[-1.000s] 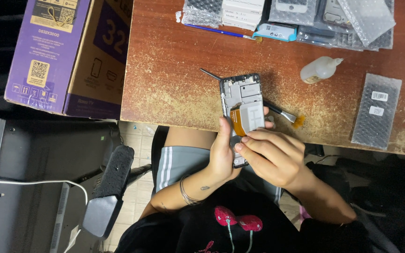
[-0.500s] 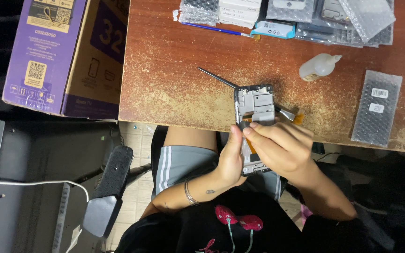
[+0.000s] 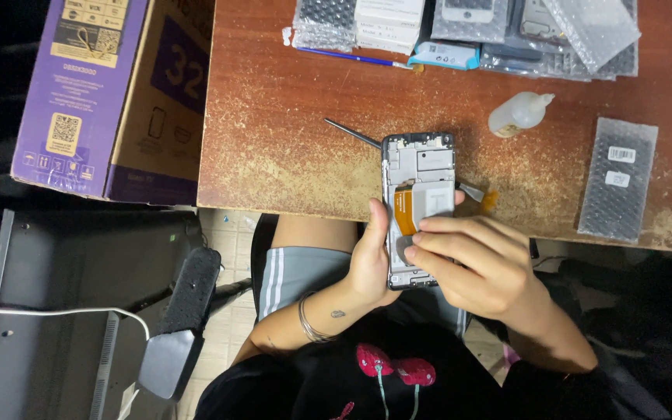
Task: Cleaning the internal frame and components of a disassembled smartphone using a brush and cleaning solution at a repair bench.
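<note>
Opened phone frame (image 3: 417,167): over near bench (image 3: 289,155) edge, lower end in my left hand (image 3: 372,260), grip wrapped round its side. My right hand (image 3: 472,264): fingertips pressed flat on orange flex inside. Nearby: metal pick (image 3: 351,134), glue bottle (image 3: 516,114), bubble-wrap pkt (image 3: 616,179).

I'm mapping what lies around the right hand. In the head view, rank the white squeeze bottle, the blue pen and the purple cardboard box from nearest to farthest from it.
From the right hand:
1. White squeeze bottle, on the table just beyond the hand.
2. Blue pen, at the table's far edge, toward the left.
3. Purple cardboard box, off the table's left side.
</note>
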